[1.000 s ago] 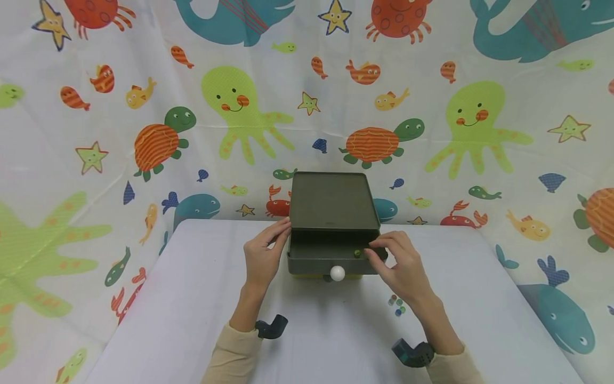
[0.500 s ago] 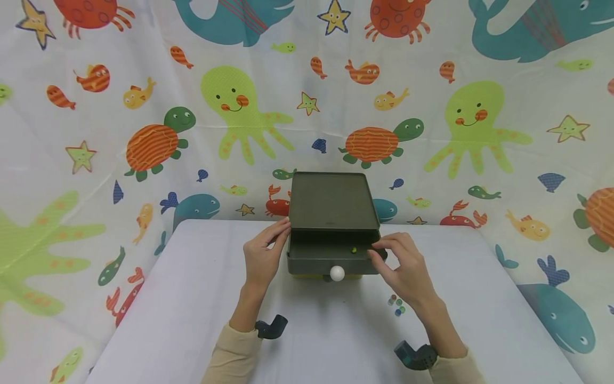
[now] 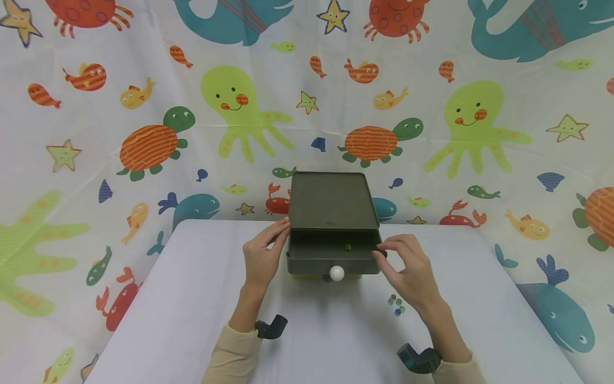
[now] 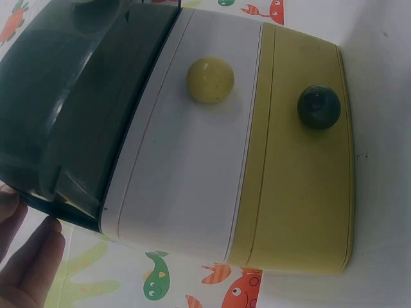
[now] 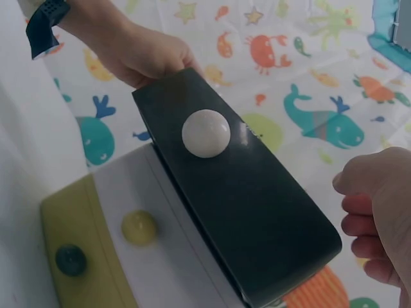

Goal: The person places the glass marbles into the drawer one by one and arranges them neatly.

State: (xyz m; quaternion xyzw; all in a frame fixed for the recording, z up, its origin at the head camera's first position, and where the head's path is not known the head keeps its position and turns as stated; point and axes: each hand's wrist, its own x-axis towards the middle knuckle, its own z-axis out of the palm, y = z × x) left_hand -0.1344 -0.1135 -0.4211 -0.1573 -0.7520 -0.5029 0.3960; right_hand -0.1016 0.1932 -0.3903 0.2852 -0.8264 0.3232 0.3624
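Observation:
A small drawer cabinet [image 3: 331,202] stands at the table's far edge. Its dark green top drawer [image 3: 333,261] is pulled out and has a white knob [image 3: 337,273] [image 5: 205,133]. One small marble [image 3: 348,247] lies inside the drawer. My left hand [image 3: 261,250] rests with straight fingers [image 4: 26,263] against the cabinet's left side. My right hand [image 3: 405,264] hovers at the drawer's front right corner with its fingers [image 5: 376,212] loosely curled, holding nothing. Below are a white drawer with a yellow knob [image 4: 210,79] and a yellow drawer with a dark knob [image 4: 318,107], both closed.
Several loose marbles [image 3: 395,305] lie on the white table [image 3: 192,298] just in front of my right hand. A sea-animal patterned cloth [image 3: 144,106] hangs behind and around the table.
The marble in the open drawer has rolled left and back. My right hand has drawn slightly right, off the drawer's inside. The left hand has stayed put.

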